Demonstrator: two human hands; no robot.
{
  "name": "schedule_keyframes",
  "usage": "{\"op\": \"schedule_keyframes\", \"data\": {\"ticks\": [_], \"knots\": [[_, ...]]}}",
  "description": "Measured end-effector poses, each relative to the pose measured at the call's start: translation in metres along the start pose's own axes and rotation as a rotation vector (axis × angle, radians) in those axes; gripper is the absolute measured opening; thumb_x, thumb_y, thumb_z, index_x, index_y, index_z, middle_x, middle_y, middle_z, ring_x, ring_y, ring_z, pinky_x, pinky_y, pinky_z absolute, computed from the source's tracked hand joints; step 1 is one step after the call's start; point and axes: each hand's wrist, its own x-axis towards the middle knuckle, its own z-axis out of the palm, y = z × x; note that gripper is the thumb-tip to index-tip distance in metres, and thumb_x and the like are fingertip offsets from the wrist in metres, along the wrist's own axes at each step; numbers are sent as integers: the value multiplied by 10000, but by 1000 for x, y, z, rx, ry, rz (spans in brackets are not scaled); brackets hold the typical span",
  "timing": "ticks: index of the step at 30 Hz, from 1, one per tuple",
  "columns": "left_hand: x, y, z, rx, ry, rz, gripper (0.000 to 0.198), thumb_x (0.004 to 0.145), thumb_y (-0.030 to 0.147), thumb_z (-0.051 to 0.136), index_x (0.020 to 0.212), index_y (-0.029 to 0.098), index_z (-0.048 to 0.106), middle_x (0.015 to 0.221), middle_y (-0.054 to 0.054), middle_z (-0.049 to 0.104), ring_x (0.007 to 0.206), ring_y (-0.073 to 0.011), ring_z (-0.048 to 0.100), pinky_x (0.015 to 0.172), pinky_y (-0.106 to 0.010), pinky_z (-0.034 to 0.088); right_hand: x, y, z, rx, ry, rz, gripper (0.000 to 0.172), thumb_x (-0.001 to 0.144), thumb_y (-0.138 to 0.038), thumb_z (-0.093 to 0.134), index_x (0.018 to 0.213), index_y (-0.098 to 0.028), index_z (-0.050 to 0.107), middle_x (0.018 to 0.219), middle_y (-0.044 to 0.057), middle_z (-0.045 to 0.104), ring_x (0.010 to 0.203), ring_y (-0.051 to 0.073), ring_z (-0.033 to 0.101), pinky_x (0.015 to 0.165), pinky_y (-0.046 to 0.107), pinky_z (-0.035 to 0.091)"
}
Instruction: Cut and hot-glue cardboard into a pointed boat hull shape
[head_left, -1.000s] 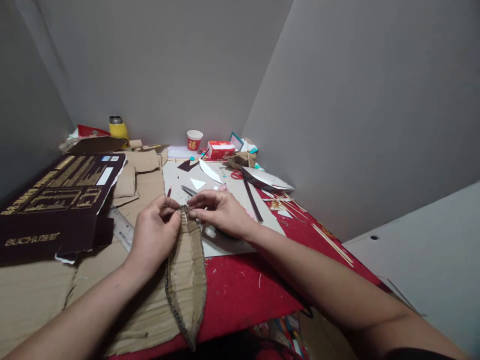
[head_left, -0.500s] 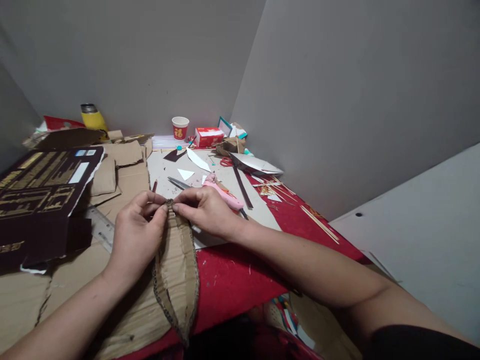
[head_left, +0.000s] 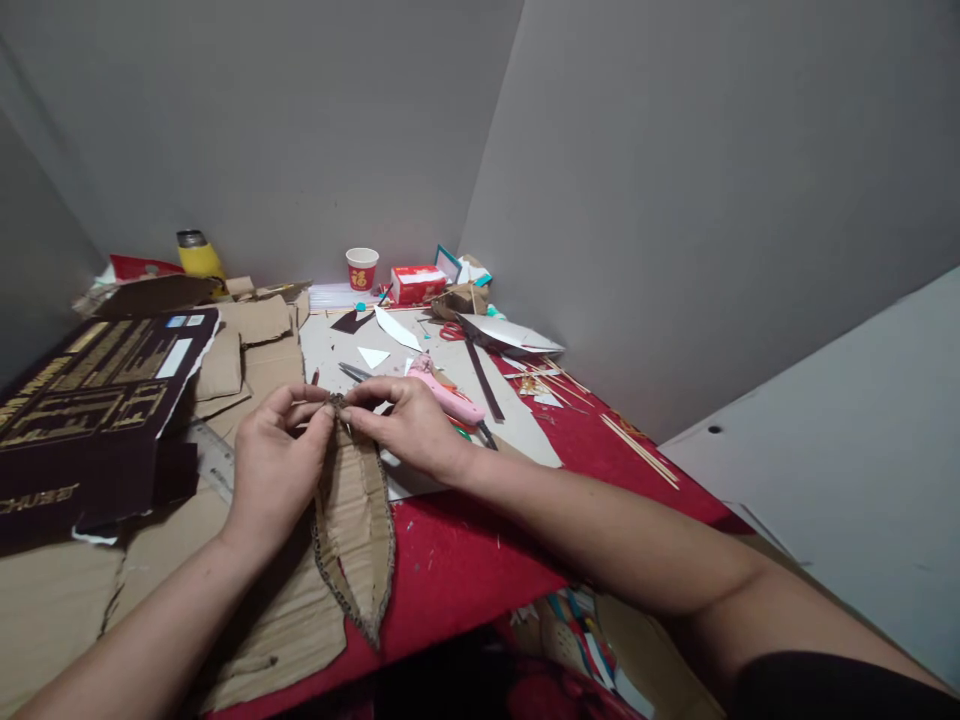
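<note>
A boat-shaped piece of corrugated cardboard (head_left: 356,520), with raised side walls and a pointed near end, lies lengthwise in front of me. My left hand (head_left: 281,450) pinches its far end between thumb and fingers from the left. From the right, my right hand (head_left: 405,420) grips the same far tip, its thumb and forefinger close to the left ones. The fingers partly hide the join there. Just beyond my hands lie grey-bladed scissors (head_left: 351,372) and a pink hot glue gun (head_left: 450,395).
Flattened cardboard and a dark printed box (head_left: 97,410) cover the left side, with a steel ruler (head_left: 214,455) partly under it. A paper cup (head_left: 362,270), red box (head_left: 418,284) and yellow bottle (head_left: 199,262) stand at the back. Thin wooden sticks (head_left: 640,452) lie on the red cloth.
The view has shifted slightly. Both hands keep their pinch on the cardboard's far end, while its near point has moved up a little and its inside shows more.
</note>
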Motion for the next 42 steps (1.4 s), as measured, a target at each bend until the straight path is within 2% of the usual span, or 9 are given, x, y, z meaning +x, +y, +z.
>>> {"op": "schedule_keyframes", "data": {"ticks": [3, 13, 21, 27, 36, 42], "knots": [[0, 3, -1, 52, 15, -11, 118, 739, 245, 659, 822, 162, 660, 739, -8, 731, 708, -155, 670, 650, -217, 500, -1, 1, 3, 33, 2, 14, 55, 779, -132, 651, 755, -148, 698, 755, 9, 718, 745, 146, 647, 708, 262, 491], [1, 3, -2, 76, 34, -55, 158, 695, 274, 722, 822, 189, 763, 828, -23, 780, 818, -215, 700, 782, -301, 545, -3, 6, 7, 58, 34, -1, 65, 796, -160, 625, 777, -148, 686, 754, 13, 703, 744, 149, 633, 684, 257, 487], [6, 4, -8, 13, -39, -98, 166, 689, 313, 750, 817, 213, 784, 844, -25, 787, 838, -220, 701, 773, -292, 550, -3, 3, 4, 55, 14, -14, 94, 799, -117, 597, 759, -144, 678, 739, 7, 690, 724, 134, 623, 701, 249, 483], [8, 3, -11, 43, -47, -103, 153, 669, 306, 749, 763, 187, 765, 764, -26, 767, 712, -192, 671, 675, -267, 533, -5, 3, 4, 71, -6, -2, 103, 803, -138, 594, 754, -143, 684, 720, 0, 681, 714, 134, 606, 684, 241, 475], [5, 2, -7, 107, -29, -42, 103, 715, 290, 698, 729, 194, 733, 728, 3, 741, 684, -158, 642, 622, -209, 494, -4, 3, 5, 75, -50, -14, 132, 795, -131, 579, 728, -138, 693, 687, -7, 666, 661, 118, 582, 622, 219, 454], [2, 3, -6, 136, -22, 14, 119, 740, 286, 678, 780, 195, 745, 755, -1, 754, 718, -180, 664, 667, -238, 522, -4, 4, 5, 153, -35, 58, 119, 784, -177, 598, 731, -142, 699, 687, -6, 676, 663, 128, 599, 638, 239, 471]]}}
